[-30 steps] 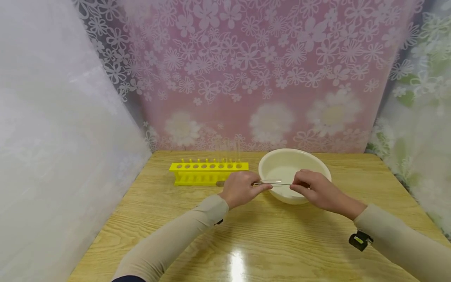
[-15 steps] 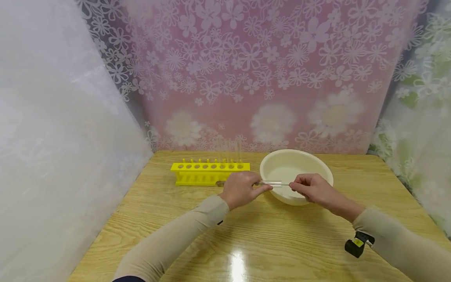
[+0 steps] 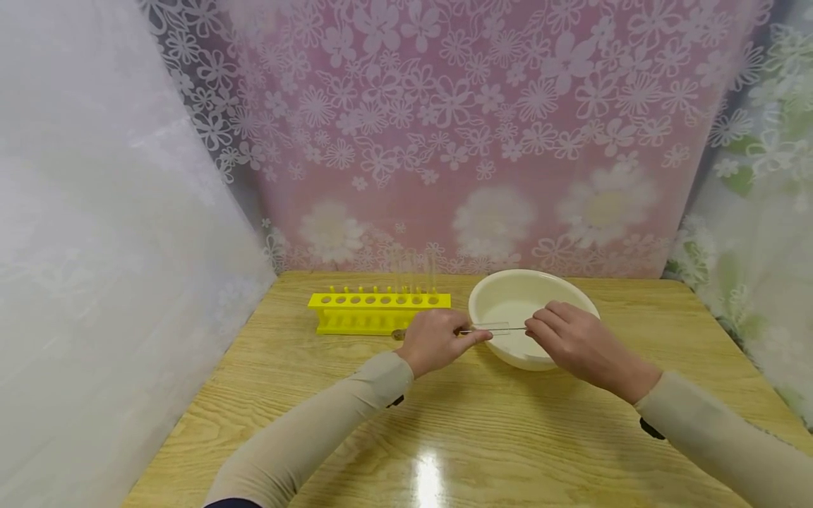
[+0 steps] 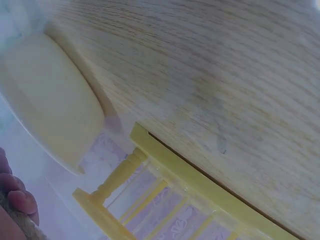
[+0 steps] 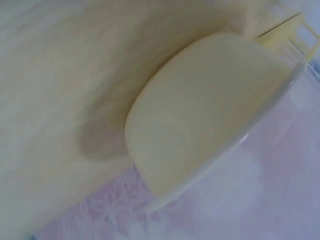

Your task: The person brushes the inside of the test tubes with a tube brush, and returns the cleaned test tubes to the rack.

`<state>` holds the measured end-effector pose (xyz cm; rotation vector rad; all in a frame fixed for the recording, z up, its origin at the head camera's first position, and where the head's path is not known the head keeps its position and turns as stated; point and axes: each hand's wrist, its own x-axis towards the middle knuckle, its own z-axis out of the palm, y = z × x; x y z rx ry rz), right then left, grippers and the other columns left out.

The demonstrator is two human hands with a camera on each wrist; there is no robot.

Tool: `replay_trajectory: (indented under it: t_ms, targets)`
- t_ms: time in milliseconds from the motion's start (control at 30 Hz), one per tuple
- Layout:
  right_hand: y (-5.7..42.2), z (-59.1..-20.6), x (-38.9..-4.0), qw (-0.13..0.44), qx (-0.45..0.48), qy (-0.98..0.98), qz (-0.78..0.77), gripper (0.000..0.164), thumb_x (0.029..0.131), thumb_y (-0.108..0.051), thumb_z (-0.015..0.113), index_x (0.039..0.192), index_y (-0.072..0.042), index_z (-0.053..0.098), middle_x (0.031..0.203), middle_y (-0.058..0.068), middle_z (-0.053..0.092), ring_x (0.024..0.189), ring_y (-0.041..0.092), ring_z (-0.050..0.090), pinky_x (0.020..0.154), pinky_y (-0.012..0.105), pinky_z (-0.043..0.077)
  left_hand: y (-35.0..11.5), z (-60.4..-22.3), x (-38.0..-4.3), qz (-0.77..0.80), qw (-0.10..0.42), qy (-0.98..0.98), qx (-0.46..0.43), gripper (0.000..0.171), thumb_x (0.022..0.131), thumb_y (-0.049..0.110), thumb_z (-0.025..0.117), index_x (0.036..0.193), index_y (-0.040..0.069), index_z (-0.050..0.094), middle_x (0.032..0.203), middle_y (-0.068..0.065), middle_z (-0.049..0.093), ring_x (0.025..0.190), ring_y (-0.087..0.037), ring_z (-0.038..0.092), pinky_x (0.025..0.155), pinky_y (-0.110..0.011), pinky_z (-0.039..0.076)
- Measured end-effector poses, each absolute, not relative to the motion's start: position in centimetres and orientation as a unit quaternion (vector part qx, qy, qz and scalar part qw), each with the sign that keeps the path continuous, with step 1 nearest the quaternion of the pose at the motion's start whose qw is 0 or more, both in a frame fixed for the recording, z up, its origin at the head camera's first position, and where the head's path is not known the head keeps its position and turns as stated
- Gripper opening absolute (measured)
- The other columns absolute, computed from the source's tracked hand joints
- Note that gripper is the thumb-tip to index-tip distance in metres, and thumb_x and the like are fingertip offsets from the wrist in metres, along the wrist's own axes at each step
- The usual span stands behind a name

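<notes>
In the head view my left hand (image 3: pixel 435 342) grips a clear glass test tube (image 3: pixel 503 324), held roughly level with its mouth to the right. A thin metal wire runs into that mouth; it belongs to a test tube brush (image 3: pixel 517 329). My right hand (image 3: pixel 578 347) pinches the wire's outer end above the bowl. Brownish bristles (image 3: pixel 399 334) show at the tube's other end, left of my left hand. The left wrist view catches some left fingers (image 4: pixel 22 200) beside the fuzzy bristles. No fingers appear in the right wrist view.
A cream plastic bowl (image 3: pixel 508 282) stands beneath the hands, its inside partly covered. Left of it is a yellow test tube rack (image 3: pixel 352 302) with several clear test tubes (image 3: pixel 432 271) upright at its right end. Flowered curtains (image 3: pixel 444 141) close off the wooden table's (image 3: pixel 381 451) back and sides.
My right hand has turned over at the wrist, so its knuckles face up more and its wrist camera is mostly hidden. The left hand and tube have stayed nearly in place.
</notes>
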<state>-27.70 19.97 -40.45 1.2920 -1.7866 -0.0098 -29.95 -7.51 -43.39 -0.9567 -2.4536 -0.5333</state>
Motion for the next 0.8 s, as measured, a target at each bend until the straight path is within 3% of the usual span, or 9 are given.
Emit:
replay_trajectory:
  t_ms: [200,333,433,533,700,800]
  targets:
    - [20.2,-40.6,-27.9,0.440,0.532,-0.723,-0.012,0.037,0.111,-0.016,0.037,0.087,0.001,0.060,0.079,0.008,0.057,0.067,0.021,0.049,0.060,0.032,0.048,-7.4,-43.1,-29.8,-0.199,0.219,-0.891,-0.345,0.036,0.094,0.060,0.061,0.080,0.028,0.071,0.060,0.017,0.054,0.047,0.001,0.038,0.044,-0.016,0.027]
    - [20.1,-40.8,-27.6,0.372,0.511,-0.771,0.081,0.034,0.110,-0.027,0.045,0.087,-0.007,0.061,0.078,-0.002,0.056,0.068,0.009,0.045,0.060,0.023,0.043,-7.5,-43.0,-29.7,-0.189,0.228,-0.889,-0.350,0.038,0.093,0.059,0.062,0.075,0.027,0.067,0.059,0.016,0.053,0.046,0.001,0.037,0.043,-0.016,0.026]
    - [20.0,-40.8,-27.3,0.270,0.459,-0.822,0.201,0.018,0.103,-0.021,0.061,0.086,-0.013,0.063,0.075,-0.008,0.055,0.064,0.002,0.042,0.057,0.018,0.040,-7.6,-43.1,-29.8,-0.180,0.237,-0.886,-0.356,0.040,0.093,0.059,0.063,0.071,0.026,0.063,0.058,0.015,0.051,0.045,0.000,0.036,0.043,-0.016,0.025]
    - [19.9,-40.6,-27.0,0.131,0.372,-0.856,0.334,0.013,0.098,-0.012,0.067,0.085,-0.011,0.063,0.068,-0.006,0.052,0.056,0.002,0.037,0.052,0.022,0.037,-7.6,-43.3,-29.8,-0.163,0.249,-0.885,-0.359,0.040,0.093,0.060,0.062,0.071,0.026,0.062,0.059,0.014,0.052,0.045,0.001,0.037,0.043,-0.016,0.025]
    - [19.7,-39.6,-27.0,-0.112,0.207,-0.821,0.520,0.031,0.107,-0.020,0.052,0.089,0.004,0.060,0.065,0.002,0.047,0.052,0.011,0.035,0.051,0.030,0.037,-7.4,-43.4,-29.7,-0.124,0.271,-0.880,-0.369,0.037,0.093,0.060,0.062,0.085,0.025,0.071,0.064,0.014,0.058,0.048,0.002,0.040,0.043,-0.015,0.024]
    - [19.6,-39.2,-27.0,-0.174,0.153,-0.797,0.557,0.035,0.107,-0.023,0.051,0.091,0.007,0.059,0.066,0.002,0.048,0.054,0.012,0.036,0.053,0.031,0.038,-7.4,-43.4,-29.5,-0.113,0.273,-0.880,-0.372,0.038,0.094,0.060,0.062,0.093,0.024,0.073,0.064,0.014,0.056,0.048,0.001,0.040,0.042,-0.015,0.023]
